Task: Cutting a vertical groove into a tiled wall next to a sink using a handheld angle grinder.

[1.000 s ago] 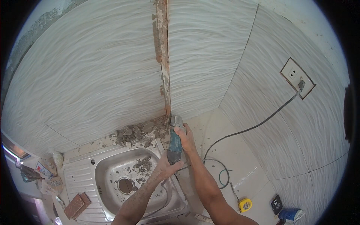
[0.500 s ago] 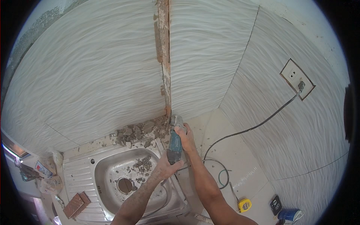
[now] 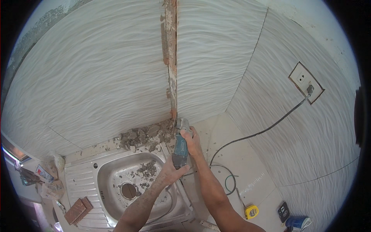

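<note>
Both my hands are wrapped round a teal and grey angle grinder (image 3: 180,146). My left hand (image 3: 172,171) grips its dark rear end, over the right rim of the steel sink. Farther up, my right hand (image 3: 192,141) holds the front of the body close behind the grey head. That head sits at the foot of the wall, at the lower end of a vertical channel (image 3: 171,77) cut between the wavy white tiles. The grinder's disc is hidden or too thin to make out. Broken rubble (image 3: 143,135) lies just left of the tool.
Debris is scattered in the steel sink (image 3: 106,193). A black cord (image 3: 255,134) runs across the counter to a wall outlet (image 3: 299,75). A yellow tape measure (image 3: 251,211), a black case (image 3: 284,211) and a blue container (image 3: 296,221) stand right; reddish-brown tile pieces (image 3: 78,210) lie left.
The view has shifted very slightly. My hands and the grinder stay in nearly the same place at the foot of the channel.
</note>
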### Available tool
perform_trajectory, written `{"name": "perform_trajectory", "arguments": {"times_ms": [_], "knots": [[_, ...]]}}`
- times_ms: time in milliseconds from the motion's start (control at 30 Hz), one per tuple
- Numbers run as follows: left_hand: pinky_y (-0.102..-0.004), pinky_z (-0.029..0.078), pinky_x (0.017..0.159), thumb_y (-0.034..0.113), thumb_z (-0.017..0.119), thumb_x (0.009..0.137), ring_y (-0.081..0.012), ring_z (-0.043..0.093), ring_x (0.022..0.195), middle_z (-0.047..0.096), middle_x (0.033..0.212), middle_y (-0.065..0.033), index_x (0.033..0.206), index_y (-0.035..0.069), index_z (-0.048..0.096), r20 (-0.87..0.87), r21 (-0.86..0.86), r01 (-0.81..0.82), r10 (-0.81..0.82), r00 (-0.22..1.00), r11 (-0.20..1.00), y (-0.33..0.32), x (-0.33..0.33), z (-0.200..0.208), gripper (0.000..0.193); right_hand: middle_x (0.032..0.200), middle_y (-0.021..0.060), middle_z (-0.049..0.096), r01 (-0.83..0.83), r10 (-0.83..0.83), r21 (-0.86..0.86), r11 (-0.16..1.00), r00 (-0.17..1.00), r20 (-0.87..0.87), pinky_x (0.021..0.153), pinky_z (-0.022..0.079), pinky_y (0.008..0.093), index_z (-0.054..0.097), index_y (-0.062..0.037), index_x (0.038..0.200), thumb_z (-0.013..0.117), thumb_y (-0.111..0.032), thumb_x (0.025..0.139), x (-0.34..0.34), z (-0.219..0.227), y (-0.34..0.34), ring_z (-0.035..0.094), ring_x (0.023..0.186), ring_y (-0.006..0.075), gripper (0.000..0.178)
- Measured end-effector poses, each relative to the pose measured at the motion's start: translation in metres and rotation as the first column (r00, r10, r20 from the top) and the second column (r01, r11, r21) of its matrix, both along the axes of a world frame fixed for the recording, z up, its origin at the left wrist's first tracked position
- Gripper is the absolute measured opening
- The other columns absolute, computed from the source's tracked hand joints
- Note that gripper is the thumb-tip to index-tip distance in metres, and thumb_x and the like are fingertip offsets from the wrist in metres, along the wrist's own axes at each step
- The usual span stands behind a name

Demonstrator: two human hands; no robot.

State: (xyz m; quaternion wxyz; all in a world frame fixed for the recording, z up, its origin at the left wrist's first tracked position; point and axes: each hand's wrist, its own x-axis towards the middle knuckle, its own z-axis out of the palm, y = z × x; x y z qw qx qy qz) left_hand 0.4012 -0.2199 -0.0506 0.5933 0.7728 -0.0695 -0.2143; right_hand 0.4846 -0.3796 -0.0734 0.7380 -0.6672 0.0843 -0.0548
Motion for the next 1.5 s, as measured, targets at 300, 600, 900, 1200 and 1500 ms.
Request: {"name": "perform_trajectory", "arguments": {"times_ms": [300, 600, 900, 1200, 1500], "knots": [[-0.0409, 0.044, 0.108, 0.035, 0.080, 0.085, -0.0257, 0.055, 0.125, 0.057, 0.130, -0.0183, 0.145, -0.006, 0.040, -0.044, -0.030, 0.013, -0.015, 0.999, 0.999, 0.000, 0.001, 0.001, 0.082, 0.118, 0.0256, 0.066, 0.019, -0.019, 0.007, 1.000, 1.000, -0.003, 0.091, 0.051, 0.0369, 0.050, 0.0154, 0.138, 0.073, -0.061, 0.079, 0.002, -0.009, -0.001, 0.065, 0.107, 0.0281, 0.099], [-0.0405, 0.045, 0.107, 0.036, 0.080, 0.086, -0.0256, 0.056, 0.124, 0.058, 0.130, -0.0180, 0.145, -0.006, 0.040, -0.028, -0.017, 0.009, -0.010, 1.000, 1.000, 0.000, -0.001, 0.000, 0.083, 0.124, 0.0288, 0.063, 0.010, -0.009, 0.021, 1.000, 1.000, -0.016, 0.095, 0.050, 0.0380, 0.046, 0.0185, 0.141, 0.075, -0.062, 0.077, 0.002, -0.010, -0.001, 0.064, 0.111, 0.0307, 0.106], [-0.0404, 0.046, 0.106, 0.036, 0.080, 0.086, -0.0252, 0.056, 0.122, 0.058, 0.128, -0.0181, 0.143, -0.007, 0.041, -0.013, 0.023, 0.006, -0.005, 1.000, 1.000, 0.001, -0.002, 0.006, 0.082, 0.121, 0.0273, 0.064, 0.013, -0.013, 0.015, 1.000, 1.000, 0.000, 0.094, 0.050, 0.0377, 0.049, 0.0169, 0.139, 0.074, -0.061, 0.078, 0.000, -0.001, 0.000, 0.064, 0.110, 0.0297, 0.102], [-0.0413, 0.046, 0.107, 0.037, 0.079, 0.086, -0.0267, 0.056, 0.124, 0.056, 0.130, -0.0193, 0.146, -0.008, 0.038, -0.020, -0.018, 0.026, -0.026, 0.999, 0.999, 0.001, 0.000, 0.005, 0.086, 0.118, 0.0253, 0.066, 0.007, -0.007, -0.005, 1.000, 1.000, -0.024, 0.092, 0.050, 0.0376, 0.052, 0.0138, 0.138, 0.073, -0.061, 0.077, 0.000, 0.004, -0.001, 0.064, 0.107, 0.0285, 0.098], [-0.0417, 0.048, 0.106, 0.037, 0.078, 0.086, -0.0293, 0.061, 0.122, 0.061, 0.128, -0.0219, 0.141, -0.007, 0.043, -0.019, 0.027, 0.008, -0.007, 1.000, 1.000, -0.002, -0.002, 0.014, 0.078, 0.117, 0.0250, 0.066, 0.036, -0.036, 0.001, 0.999, 0.999, -0.006, 0.091, 0.051, 0.0375, 0.051, 0.0137, 0.138, 0.073, -0.062, 0.077, 0.002, -0.002, -0.001, 0.065, 0.106, 0.0287, 0.099]]}}
